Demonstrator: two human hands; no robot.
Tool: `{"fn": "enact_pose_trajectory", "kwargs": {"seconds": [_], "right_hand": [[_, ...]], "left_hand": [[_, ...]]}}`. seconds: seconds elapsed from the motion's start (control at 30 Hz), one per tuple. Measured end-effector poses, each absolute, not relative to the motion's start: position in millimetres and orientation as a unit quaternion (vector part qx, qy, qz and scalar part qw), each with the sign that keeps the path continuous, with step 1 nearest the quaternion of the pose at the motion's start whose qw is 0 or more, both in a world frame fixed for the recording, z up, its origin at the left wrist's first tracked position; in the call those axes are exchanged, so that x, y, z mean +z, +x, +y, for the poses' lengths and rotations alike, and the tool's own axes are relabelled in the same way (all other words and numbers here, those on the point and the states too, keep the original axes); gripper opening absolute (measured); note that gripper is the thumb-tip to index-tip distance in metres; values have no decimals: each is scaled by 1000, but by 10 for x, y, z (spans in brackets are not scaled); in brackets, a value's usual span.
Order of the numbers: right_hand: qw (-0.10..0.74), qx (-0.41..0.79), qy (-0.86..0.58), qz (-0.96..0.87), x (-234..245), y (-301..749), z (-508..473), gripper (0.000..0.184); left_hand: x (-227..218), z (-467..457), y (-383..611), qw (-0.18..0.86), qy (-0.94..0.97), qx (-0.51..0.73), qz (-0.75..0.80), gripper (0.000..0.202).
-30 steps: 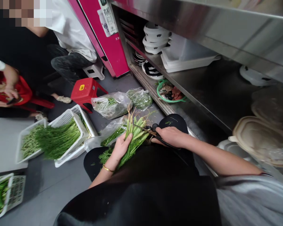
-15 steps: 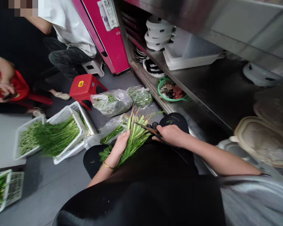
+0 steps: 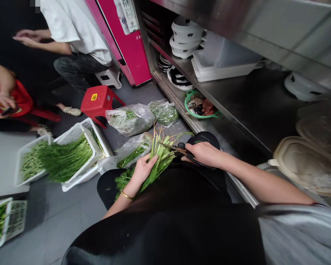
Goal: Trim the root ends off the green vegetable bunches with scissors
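My left hand (image 3: 142, 171) is wrapped around a bunch of green stalks (image 3: 159, 154) held over my lap, root ends pointing away from me. My right hand (image 3: 204, 154) grips black-handled scissors (image 3: 182, 149), whose blades reach into the root ends of the bunch. A gold bracelet sits on my left wrist. Leafy tips of the bunch trail toward my knees.
White baskets of greens (image 3: 68, 156) stand on the grey floor at left, with plastic bags of greens (image 3: 131, 119) and a red stool (image 3: 98, 101) beyond. A steel shelf (image 3: 237, 95) on the right holds white trays and bowls. Two other people sit at far left.
The view has shifted slightly. My left hand regripped the bunch a little nearer me, while the scissors stay at the root ends. A seated person at far left raised both hands.
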State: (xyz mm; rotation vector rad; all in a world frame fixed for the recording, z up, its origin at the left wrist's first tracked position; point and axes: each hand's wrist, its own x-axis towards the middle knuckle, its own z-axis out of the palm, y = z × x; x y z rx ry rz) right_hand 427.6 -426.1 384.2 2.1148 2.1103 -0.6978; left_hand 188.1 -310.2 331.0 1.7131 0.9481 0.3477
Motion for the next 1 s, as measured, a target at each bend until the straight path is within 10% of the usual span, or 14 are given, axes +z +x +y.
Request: {"fn": "enact_pose_trajectory", "kwargs": {"seconds": [1.0], "right_hand": [[56, -388, 653, 648, 3843, 4144, -4212, 61]], "left_hand": [[3050, -3162, 1826, 377, 832, 151, 378, 40]]}}
